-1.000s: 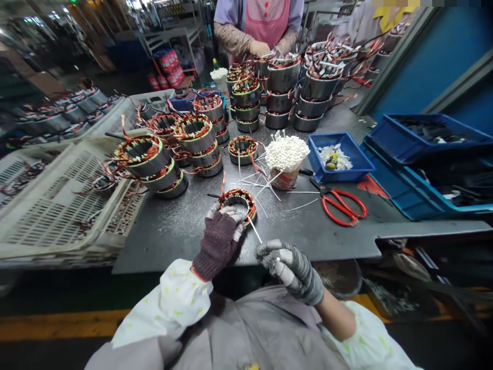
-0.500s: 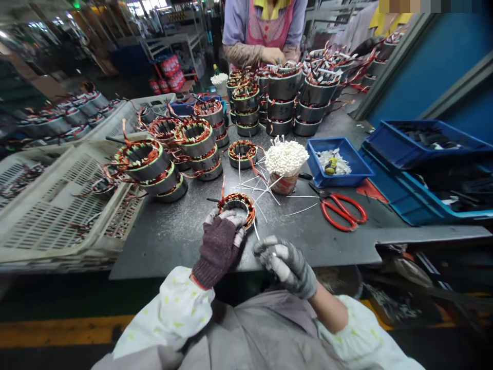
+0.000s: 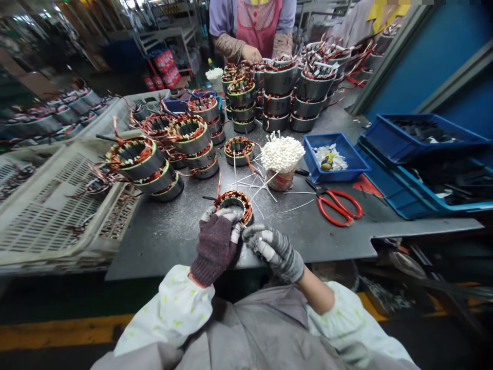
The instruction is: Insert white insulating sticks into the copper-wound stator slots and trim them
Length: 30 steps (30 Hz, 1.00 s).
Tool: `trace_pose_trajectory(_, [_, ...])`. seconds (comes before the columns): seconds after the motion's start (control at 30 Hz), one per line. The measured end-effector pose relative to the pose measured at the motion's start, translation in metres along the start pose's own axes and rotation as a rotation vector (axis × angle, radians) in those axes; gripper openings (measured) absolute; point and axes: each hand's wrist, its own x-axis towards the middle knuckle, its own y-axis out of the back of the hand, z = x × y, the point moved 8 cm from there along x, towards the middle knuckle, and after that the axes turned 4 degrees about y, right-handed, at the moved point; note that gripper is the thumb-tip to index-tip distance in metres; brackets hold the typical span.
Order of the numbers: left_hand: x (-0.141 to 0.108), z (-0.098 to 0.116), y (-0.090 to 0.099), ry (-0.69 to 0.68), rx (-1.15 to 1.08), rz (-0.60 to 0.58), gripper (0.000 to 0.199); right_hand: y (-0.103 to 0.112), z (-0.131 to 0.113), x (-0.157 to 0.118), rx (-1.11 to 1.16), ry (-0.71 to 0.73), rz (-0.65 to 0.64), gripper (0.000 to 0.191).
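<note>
A ring-shaped core wound with copper wire (image 3: 246, 204) rests on the dark metal table near its front edge. Wrapped round its near left side is my left hand (image 3: 216, 241), in a dark maroon glove with pale fingertips. My right hand (image 3: 274, 249), in a grey striped glove, is closed in a pinch just right of the ring's near side. Earlier a white tie ran from the ring to these fingers; now it is mostly hidden. A bundle of white ties (image 3: 283, 153) stands in a cup beyond, with loose ties lying beside it.
Red-handled scissors (image 3: 339, 206) lie right of the cup, near a blue tray (image 3: 337, 172). Wound cores (image 3: 190, 136) are stacked at left beside a pale crate (image 3: 50, 205). Across the table a person (image 3: 256, 31) works behind more stacks. Blue bins (image 3: 404, 190) stand at right.
My right hand has moved left, closer to the ring, and the length of white tie between them has shortened. My left hand stays on the ring. The whole view has shifted slightly.
</note>
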Motion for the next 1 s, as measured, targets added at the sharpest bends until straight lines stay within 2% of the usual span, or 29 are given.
trace_pose_trajectory(0.1, [-0.002, 0.0, 0.0, 0.02, -0.016, 0.033, 0.023, 0.0, 0.006, 0.006, -0.024, -0.016, 0.046, 0.024])
trace_pose_trajectory(0.17, [-0.003, -0.004, 0.001, 0.09, -0.026, 0.093, 0.027, -0.001, 0.013, 0.006, 0.001, -0.065, 0.111, 0.022])
trace_pose_trajectory(0.27, [-0.004, -0.01, 0.002, 0.187, -0.079, 0.163, 0.028, -0.002, 0.034, 0.004, 0.162, -0.295, 0.233, 0.023])
trace_pose_trajectory(0.33, [-0.002, -0.008, 0.001, 0.184, -0.135, 0.164, 0.021, -0.005, 0.047, 0.002, 0.299, -0.46, 0.306, 0.027])
trace_pose_trajectory(0.43, [0.0, -0.005, 0.0, 0.151, -0.184, 0.177, 0.009, -0.005, 0.051, 0.002, 0.389, -0.571, 0.352, 0.034])
trace_pose_trajectory(0.6, [-0.002, -0.006, -0.001, 0.141, -0.222, 0.214, 0.009, 0.003, 0.042, 0.007, 0.205, -0.557, 0.288, 0.027])
trace_pose_trajectory(0.77, [-0.002, -0.002, 0.002, 0.06, -0.241, 0.203, 0.012, 0.004, 0.045, 0.021, -0.004, -0.495, 0.239, 0.019])
trace_pose_trajectory(1.0, [-0.003, -0.002, 0.0, 0.025, -0.18, 0.117, 0.016, 0.008, 0.037, 0.023, -0.061, -0.449, 0.193, 0.019])
